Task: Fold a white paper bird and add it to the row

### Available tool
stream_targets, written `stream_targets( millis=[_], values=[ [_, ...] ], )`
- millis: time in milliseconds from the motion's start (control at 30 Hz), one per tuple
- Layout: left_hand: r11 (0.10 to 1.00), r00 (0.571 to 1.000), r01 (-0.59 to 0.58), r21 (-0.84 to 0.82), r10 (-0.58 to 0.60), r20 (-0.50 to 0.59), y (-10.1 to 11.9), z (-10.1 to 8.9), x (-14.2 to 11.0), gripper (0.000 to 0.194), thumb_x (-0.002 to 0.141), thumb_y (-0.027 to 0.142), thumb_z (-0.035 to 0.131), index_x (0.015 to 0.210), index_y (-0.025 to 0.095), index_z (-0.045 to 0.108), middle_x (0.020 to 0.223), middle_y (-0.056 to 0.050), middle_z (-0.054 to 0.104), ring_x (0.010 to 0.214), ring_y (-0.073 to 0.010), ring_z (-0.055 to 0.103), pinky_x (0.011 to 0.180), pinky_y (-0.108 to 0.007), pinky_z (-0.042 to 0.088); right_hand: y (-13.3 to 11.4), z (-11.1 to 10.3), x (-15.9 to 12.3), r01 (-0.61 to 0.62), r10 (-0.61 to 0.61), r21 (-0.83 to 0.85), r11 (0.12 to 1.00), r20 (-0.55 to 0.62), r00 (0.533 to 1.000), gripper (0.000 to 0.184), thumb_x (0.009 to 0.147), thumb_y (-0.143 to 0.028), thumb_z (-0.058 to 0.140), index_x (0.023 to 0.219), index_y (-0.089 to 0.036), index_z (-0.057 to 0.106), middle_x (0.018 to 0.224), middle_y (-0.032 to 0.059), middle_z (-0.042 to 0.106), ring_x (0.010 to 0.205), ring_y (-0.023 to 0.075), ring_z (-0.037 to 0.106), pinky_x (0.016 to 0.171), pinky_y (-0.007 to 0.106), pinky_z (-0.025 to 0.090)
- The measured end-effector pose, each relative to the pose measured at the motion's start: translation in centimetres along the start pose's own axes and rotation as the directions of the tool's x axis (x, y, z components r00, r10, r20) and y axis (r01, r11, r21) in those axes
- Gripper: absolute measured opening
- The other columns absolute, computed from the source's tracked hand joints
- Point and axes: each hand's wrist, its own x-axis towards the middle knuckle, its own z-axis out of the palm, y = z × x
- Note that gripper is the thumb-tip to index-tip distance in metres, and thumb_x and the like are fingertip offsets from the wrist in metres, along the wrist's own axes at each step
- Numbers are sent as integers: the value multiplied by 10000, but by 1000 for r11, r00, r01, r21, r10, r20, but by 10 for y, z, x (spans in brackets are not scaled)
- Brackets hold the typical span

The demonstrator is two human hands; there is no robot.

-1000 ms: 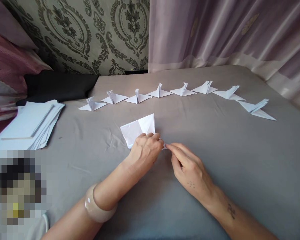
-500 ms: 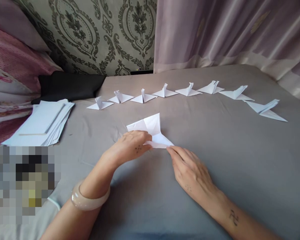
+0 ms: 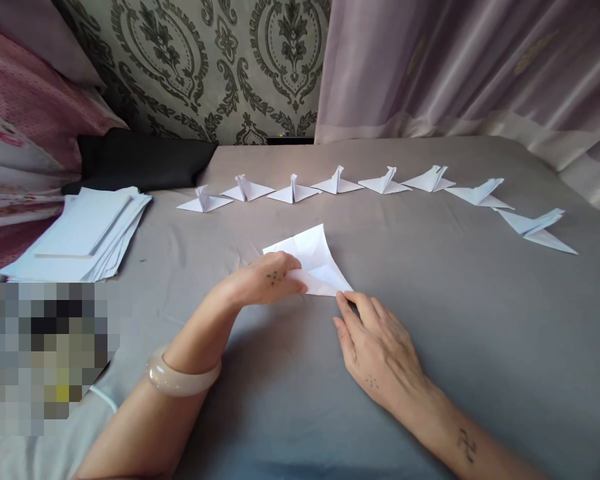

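A partly folded white sheet of paper (image 3: 310, 250) lies in front of me on the grey cloth. Its near edge is folded over, and creases show across its upper part. My left hand (image 3: 267, 277) grips the folded near-left side between thumb and fingers, hiding that corner. At the paper's right-hand point, my right hand (image 3: 383, 347) rests with its fingertips on the corner. The right thumb is held apart, off the paper. Beyond both hands, several folded white paper figures (image 3: 293, 192) with upright middle parts stand in a curved row.
A stack of white paper (image 3: 80, 230) sits at the left, with a black cloth-like item (image 3: 145, 160) behind it. The grey cloth (image 3: 480, 300) shows small wrinkles. Patterned wallpaper (image 3: 220, 67) and a mauve curtain (image 3: 430, 67) rise at the back. The lower left is pixelated.
The paper's raised upper part now lies flatter, and its right side runs straighter. My right thumb has moved away from the paper's corner. The view has shifted slightly.
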Motion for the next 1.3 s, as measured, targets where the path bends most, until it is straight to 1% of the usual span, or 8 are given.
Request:
stream_targets(
  millis=[200, 467, 600, 767, 867, 1033, 1133, 1300],
  values=[
    [999, 998, 53, 5, -53, 29, 4, -2, 0, 229, 801, 354, 529, 900, 178, 637, 791, -21, 614, 732, -177, 563, 593, -256, 392, -2, -2, 6, 1, 0, -17, 1000, 53, 999, 381, 960, -248, 431, 1259, -77, 593, 1001, 130, 642, 848, 222, 577, 713, 357, 489],
    [998, 1000, -18, 58, 18, 4, -2, 3, 3, 217, 807, 362, 513, 873, 185, 620, 898, -30, 634, 791, -175, 568, 674, -268, 421, -11, -6, 17, -15, 23, -61, 998, 127, 992, 408, 955, -276, 441, 1305, -114, 574, 940, 117, 584, 818, 228, 531, 686, 365, 478],
    [998, 1000, 8, 65, -8, 4, 0, 2, 3, 209, 810, 380, 510, 818, 188, 593, 819, -18, 605, 754, -167, 547, 633, -256, 395, -17, -7, 24, -11, 28, -97, 995, 178, 984, 429, 965, -295, 421, 1340, -128, 546, 895, 103, 552, 794, 227, 512, 674, 370, 473],
    [999, 1000, 10, 36, -10, 3, -2, 3, 7, 352, 893, 465, 383, 673, 195, 440, 662, 8, 483, 598, -131, 443, 553, -259, 336, -18, -7, 27, 1, 21, -119, 993, 190, 982, 432, 966, -302, 415, 1335, -121, 548, 893, 106, 555, 801, 235, 521, 667, 373, 481],
    [998, 1000, 6, 64, -5, -13, -5, 5, 9, 374, 902, 481, 356, 665, 196, 402, 691, -4, 496, 611, -135, 444, 551, -258, 333, -12, -7, 21, 20, -3, -101, 995, 167, 986, 416, 962, -293, 426, 1296, -92, 573, 909, 110, 576, 819, 226, 541, 685, 357, 490],
    [996, 1000, -14, 91, 13, 3, -5, 3, 9, 373, 898, 460, 343, 638, 193, 355, 701, -8, 490, 634, -138, 444, 580, -258, 340, 0, -10, 10, 30, -19, -67, 997, 164, 986, 394, 969, -272, 408, 1253, -66, 589, 988, 115, 608, 864, 214, 567, 680, 331, 498],
    [996, 999, -35, 82, 34, 24, -4, 0, 7, 363, 889, 450, 354, 632, 194, 338, 669, 4, 453, 610, -133, 413, 566, -260, 327, 3, -14, 9, 32, -28, -25, 999, 173, 985, 375, 968, -259, 415, 1260, -96, 585, 1020, 102, 610, 886, 200, 573, 678, 314, 493],
    [994, 995, -99, 53, 97, 39, -7, -1, 5, 353, 878, 441, 372, 626, 194, 371, 644, 13, 433, 591, -130, 403, 551, -258, 320, 0, -19, 10, 9, -9, 1, 1000, 206, 979, 352, 959, -262, 442, 1268, -211, 603, 1035, 86, 585, 936, 197, 564, 675, 299, 466]
  ],
)
